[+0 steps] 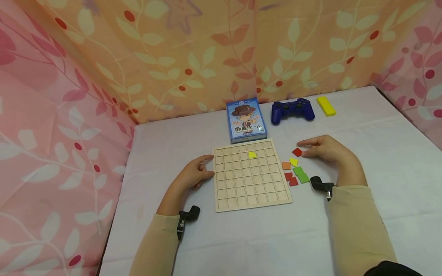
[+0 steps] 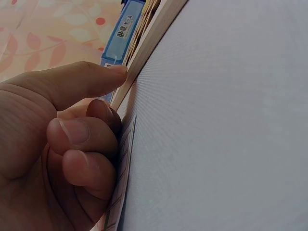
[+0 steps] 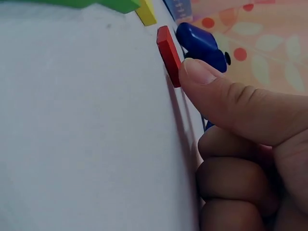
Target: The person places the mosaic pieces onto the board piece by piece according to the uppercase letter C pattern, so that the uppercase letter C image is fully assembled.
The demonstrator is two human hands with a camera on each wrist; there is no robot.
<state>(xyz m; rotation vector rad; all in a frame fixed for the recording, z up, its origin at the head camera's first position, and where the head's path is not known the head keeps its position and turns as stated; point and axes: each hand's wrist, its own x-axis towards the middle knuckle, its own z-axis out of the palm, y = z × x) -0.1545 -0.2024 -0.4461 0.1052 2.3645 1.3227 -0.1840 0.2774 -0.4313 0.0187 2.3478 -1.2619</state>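
Note:
In the head view, my left hand [image 1: 194, 174] has its index finger and thumb against the left edge of a wooden grid board [image 1: 225, 205]. The left wrist view shows my other fingers [image 2: 89, 166] curled in, beside a thin lined sheet edge [image 2: 124, 185]. Off the board's right side, my right hand [image 1: 329, 151] reaches over the table with its index finger extended. Its thumb tip touches one end of a red square piece [image 3: 168, 55]; the remaining fingers are folded. One yellow quarter-round piece [image 1: 252, 155] sits in a cell of the board's upper part.
Between board and right hand lie an orange square [image 1: 286, 165], a yellow piece [image 1: 293, 162], green pieces [image 1: 301, 174] and red pieces [image 1: 293, 181]. Behind the board are a blue game box [image 1: 246, 120], a blue game controller [image 1: 292, 110] and a yellow block [image 1: 326, 106]. Patterned curtains [image 1: 193, 57] border the table.

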